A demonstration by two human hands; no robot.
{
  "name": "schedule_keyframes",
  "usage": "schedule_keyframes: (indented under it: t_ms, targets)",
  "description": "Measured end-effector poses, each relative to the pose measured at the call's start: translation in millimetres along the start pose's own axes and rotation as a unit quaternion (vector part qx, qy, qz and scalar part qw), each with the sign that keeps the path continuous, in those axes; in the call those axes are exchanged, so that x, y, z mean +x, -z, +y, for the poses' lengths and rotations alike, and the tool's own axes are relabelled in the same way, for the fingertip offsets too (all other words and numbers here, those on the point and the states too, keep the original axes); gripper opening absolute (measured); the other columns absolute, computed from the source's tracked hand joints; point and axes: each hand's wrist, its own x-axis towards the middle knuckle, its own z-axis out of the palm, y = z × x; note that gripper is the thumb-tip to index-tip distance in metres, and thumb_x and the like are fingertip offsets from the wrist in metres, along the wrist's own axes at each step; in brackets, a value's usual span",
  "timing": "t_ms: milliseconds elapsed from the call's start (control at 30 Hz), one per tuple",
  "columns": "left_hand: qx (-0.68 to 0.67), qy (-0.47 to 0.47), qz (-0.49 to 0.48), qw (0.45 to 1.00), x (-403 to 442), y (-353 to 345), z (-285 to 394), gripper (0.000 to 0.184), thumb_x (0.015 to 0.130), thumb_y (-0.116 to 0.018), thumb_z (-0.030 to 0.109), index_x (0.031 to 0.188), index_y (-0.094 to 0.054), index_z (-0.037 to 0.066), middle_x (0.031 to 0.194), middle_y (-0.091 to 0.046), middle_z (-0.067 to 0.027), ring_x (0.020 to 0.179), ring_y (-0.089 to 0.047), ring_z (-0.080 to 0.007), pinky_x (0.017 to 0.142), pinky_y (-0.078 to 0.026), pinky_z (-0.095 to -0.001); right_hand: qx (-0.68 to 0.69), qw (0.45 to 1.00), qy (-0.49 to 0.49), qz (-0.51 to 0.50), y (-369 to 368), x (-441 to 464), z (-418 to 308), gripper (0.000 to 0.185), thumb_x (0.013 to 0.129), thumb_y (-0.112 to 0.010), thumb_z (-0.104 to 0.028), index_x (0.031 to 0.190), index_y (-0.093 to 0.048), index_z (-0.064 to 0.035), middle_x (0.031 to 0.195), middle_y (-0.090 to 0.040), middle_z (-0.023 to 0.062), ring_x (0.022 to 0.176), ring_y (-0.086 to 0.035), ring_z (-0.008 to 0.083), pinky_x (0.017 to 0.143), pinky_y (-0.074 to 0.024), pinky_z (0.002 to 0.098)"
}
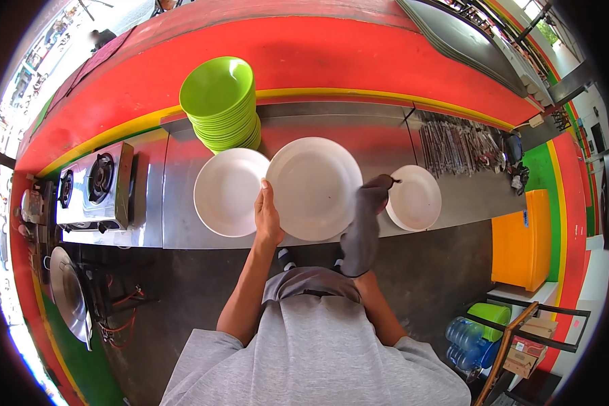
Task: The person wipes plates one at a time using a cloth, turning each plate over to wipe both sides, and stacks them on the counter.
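Note:
A large white plate is held up in front of me over the steel counter. My left hand grips its left edge, thumb on the rim and the other fingers behind. At the plate's right edge is my right hand, covered by a dark grey cloth; its fingers are hidden in the cloth. To the left of the held plate lies another white plate, partly covered by it. A smaller white plate sits on the right, close to the cloth.
A tall stack of green bowls stands behind the plates. The gas stove is at the left. Cutlery lies at the right, and an orange container stands beyond the counter's right end. Dark trays rest on the red ledge.

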Motion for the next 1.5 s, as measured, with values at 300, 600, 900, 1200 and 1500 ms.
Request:
schedule_keyframes:
  t_ms: [300, 600, 900, 1200, 1500]
  targets:
    - [0.152, -0.053, -0.046, 0.986, -6.9, -33.8, -31.6, 0.059, 0.107, -0.041, 0.046, 0.131, -0.059, -0.005, 0.120, -0.065, -0.0060, 0.113, -0.058, -0.0121, 0.099, -0.043, -0.0253, 0.002, 0.920, 0.224, -0.320, -39.3, -26.2, 51.5, 0.044, 0.096, -0.049, -0.018, 0.138, -0.048, -0.0039, 0.138, -0.051, 0.0195, 0.131, -0.046, 0.0350, 0.112, -0.0347, 0.0438]
    - [0.061, 0.041, 0.008, 0.997, -0.1, -22.2, -44.3, 0.062, 0.108, -0.033, 0.044, 0.136, -0.053, -0.007, 0.131, -0.061, -0.0121, 0.118, -0.059, -0.0175, 0.103, -0.045, -0.0309, -0.031, 0.926, 0.237, -0.293, -50.8, 3.9, 41.3, 0.050, 0.096, -0.052, -0.027, 0.139, -0.045, -0.0017, 0.139, -0.048, 0.0229, 0.134, -0.041, 0.0365, 0.114, -0.0302, 0.0431]
    - [0.231, -0.002, 0.039, 0.972, -29.1, -49.8, 2.4, 0.069, 0.105, -0.034, 0.057, 0.116, -0.065, -0.003, 0.104, -0.064, -0.0057, 0.093, -0.057, -0.0120, 0.085, -0.046, -0.0262, -0.050, 0.944, 0.274, -0.178, -63.5, 28.6, 47.3, 0.065, 0.094, -0.053, -0.028, 0.148, -0.035, 0.0033, 0.155, -0.033, 0.0259, 0.148, -0.024, 0.0404, 0.124, -0.0156, 0.0481]
    - [0.313, 0.013, 0.026, 0.949, -14.7, -27.0, -12.8, 0.068, 0.103, -0.039, 0.062, 0.081, -0.062, 0.001, 0.071, -0.045, 0.0040, 0.072, -0.038, -0.0074, 0.066, -0.036, -0.0248, -0.109, 0.943, 0.293, -0.111, -57.3, 53.2, 81.3, 0.061, 0.092, -0.058, -0.023, 0.145, -0.041, 0.0026, 0.153, -0.036, 0.0262, 0.146, -0.029, 0.0408, 0.122, -0.0195, 0.0493]
    - [0.435, 0.001, -0.095, 0.896, -10.0, -37.3, 11.1, 0.073, 0.102, -0.039, 0.063, 0.065, -0.043, 0.000, 0.063, -0.033, 0.0001, 0.065, -0.035, -0.0105, 0.056, -0.033, -0.0330, -0.102, 0.946, 0.240, -0.194, -10.4, 68.9, 33.0, 0.039, 0.087, -0.063, -0.018, 0.122, -0.059, -0.0025, 0.127, -0.059, 0.0187, 0.125, -0.051, 0.0380, 0.104, -0.0400, 0.0465]
